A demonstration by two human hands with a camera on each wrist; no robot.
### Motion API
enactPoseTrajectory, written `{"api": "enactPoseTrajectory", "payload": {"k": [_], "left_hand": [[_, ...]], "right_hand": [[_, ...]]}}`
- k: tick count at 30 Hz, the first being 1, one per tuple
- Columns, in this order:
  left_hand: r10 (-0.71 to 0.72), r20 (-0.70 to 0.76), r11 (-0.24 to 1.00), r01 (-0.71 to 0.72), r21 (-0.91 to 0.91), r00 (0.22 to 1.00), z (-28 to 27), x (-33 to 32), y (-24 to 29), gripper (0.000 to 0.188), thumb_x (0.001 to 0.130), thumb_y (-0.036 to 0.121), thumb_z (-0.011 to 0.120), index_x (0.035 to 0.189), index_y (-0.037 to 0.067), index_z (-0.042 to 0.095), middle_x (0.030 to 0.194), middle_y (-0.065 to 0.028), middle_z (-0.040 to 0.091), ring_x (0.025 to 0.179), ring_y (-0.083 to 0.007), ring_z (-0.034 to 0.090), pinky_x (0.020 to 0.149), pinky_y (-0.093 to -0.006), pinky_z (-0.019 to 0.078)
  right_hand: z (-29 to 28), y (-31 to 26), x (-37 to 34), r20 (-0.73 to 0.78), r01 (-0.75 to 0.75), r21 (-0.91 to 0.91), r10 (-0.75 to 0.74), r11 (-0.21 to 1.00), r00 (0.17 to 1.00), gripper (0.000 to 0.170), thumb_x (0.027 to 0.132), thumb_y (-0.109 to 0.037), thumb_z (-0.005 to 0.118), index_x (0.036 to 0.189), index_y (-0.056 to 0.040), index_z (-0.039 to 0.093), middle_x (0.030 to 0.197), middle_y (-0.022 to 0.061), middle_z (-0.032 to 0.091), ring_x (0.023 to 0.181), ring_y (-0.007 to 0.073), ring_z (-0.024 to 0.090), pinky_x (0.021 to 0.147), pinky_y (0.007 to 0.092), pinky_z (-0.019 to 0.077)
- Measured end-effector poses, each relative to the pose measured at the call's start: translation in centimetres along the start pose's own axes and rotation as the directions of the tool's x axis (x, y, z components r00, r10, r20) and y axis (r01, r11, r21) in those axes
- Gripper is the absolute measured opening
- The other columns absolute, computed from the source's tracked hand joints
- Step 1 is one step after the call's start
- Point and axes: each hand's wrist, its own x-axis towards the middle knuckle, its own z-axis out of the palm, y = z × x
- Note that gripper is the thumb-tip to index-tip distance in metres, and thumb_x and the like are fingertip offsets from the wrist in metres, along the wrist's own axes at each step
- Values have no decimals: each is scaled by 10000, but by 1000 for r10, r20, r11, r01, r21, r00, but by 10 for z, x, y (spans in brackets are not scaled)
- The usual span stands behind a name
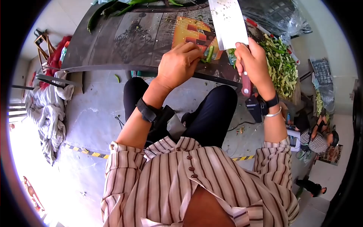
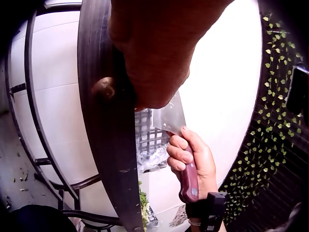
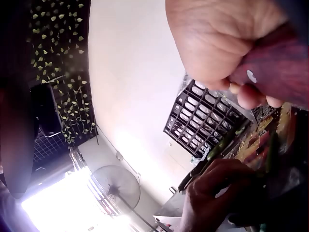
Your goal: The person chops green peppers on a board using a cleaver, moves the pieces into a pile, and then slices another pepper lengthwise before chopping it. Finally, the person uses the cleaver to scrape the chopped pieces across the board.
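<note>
My right hand (image 1: pixel 255 62) grips a cleaver (image 1: pixel 228 23) by its reddish-brown handle, the thumb up by the blade's heel. Bits of food stick to the broad blade, which is raised over the right part of the dark table (image 1: pixel 147 49). Close to the table's front edge, my left hand (image 1: pixel 178 63) has its fingers curled around a green pepper, most of it hidden under them. Cut green pepper pieces (image 1: pixel 210 53) stand out just beyond its fingertips. The left wrist view shows the right hand's fingers (image 2: pixel 179 153) wrapped round the handle.
Chopped green pepper (image 1: pixel 281 68) is heaped at the table's right side, near clear plastic wrap (image 1: pixel 283 19). Whole long green peppers (image 1: pixel 102 14) lie at the far left. A black crate (image 3: pixel 203 118) shows beyond the table. Another person (image 1: pixel 317 140) sits at right.
</note>
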Motion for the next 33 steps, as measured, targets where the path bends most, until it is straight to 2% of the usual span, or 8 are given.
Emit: {"api": "enactPoseTrajectory", "payload": {"k": [7, 9, 15, 20, 23, 26, 28, 33], "left_hand": [[69, -1, 998, -69, -14, 998, -3, 4, 0, 272, 765, 39, 619, 1008, 142, 683, 953, -16, 607, 909, -242, 591, 771, -351, 508], [113, 64, 993, -114, 13, 992, -4, 7, -1, 451, 776, -7, 568, 1179, 179, 641, 1086, -54, 589, 1008, -283, 571, 856, -380, 469], [178, 331, 960, -237, 149, 927, -9, 25, 5, 565, 747, -51, 484, 1230, 204, 630, 1221, -68, 548, 1136, -285, 522, 985, -404, 356], [145, 420, 961, -229, 157, 896, -13, 35, 3, 454, 780, -8, 538, 1178, 178, 653, 1247, -53, 540, 1158, -292, 512, 967, -399, 390], [126, 396, 961, -210, 178, 909, -12, 38, 0, 408, 782, 5, 570, 1150, 159, 657, 1261, -47, 541, 1167, -289, 513, 957, -407, 401], [212, 341, 955, -269, 127, 916, -3, 36, -5, 394, 772, 0, 584, 1137, 135, 648, 1242, -58, 562, 1184, -272, 511, 987, -402, 386], [341, 309, 908, -396, 136, 888, 4, 38, -6, 377, 768, 7, 598, 1125, 122, 638, 1205, -58, 590, 1200, -255, 506, 1032, -394, 359], [296, 393, 915, -377, 146, 871, -3, 47, -2, 359, 777, 47, 616, 1126, 132, 630, 1184, -51, 610, 1204, -247, 506, 1088, -406, 303]], "right_hand": [[-12, 8, -62, -151, -91, 154, 114, 984, 982, 166, 979, -176, 488, 916, -22, 489, 688, 18, 492, 445, 76, 453, 407, 227, 380], [-12, 15, -76, -198, -100, 198, 139, 975, 970, 163, 978, -175, 488, 913, -25, 487, 686, 22, 494, 443, 76, 451, 406, 228, 382], [-6, 27, -105, -272, -71, 322, 164, 944, 948, 196, 977, -157, 502, 845, -16, 470, 648, 31, 482, 427, 89, 462, 393, 235, 374], [-2, 31, -117, -301, -74, 381, 199, 921, 933, 219, 978, -170, 506, 824, -22, 457, 659, 30, 491, 444, 84, 472, 402, 232, 379], [-1, 37, -121, -299, -70, 397, 201, 915, 933, 220, 977, -175, 510, 827, -22, 459, 667, 29, 497, 451, 82, 477, 404, 233, 382], [4, 41, -123, -281, -76, 411, 206, 908, 937, 217, 976, -176, 513, 834, -20, 463, 664, 27, 498, 448, 81, 476, 403, 232, 381], [6, 44, -125, -279, -80, 429, 216, 900, 936, 211, 976, -179, 514, 845, -18, 472, 662, 25, 498, 447, 80, 476, 402, 231, 382], [10, 46, -129, -283, -71, 447, 216, 892, 934, 194, 975, -181, 517, 884, -10, 498, 656, 20, 498, 442, 76, 474, 398, 228, 383]]}}
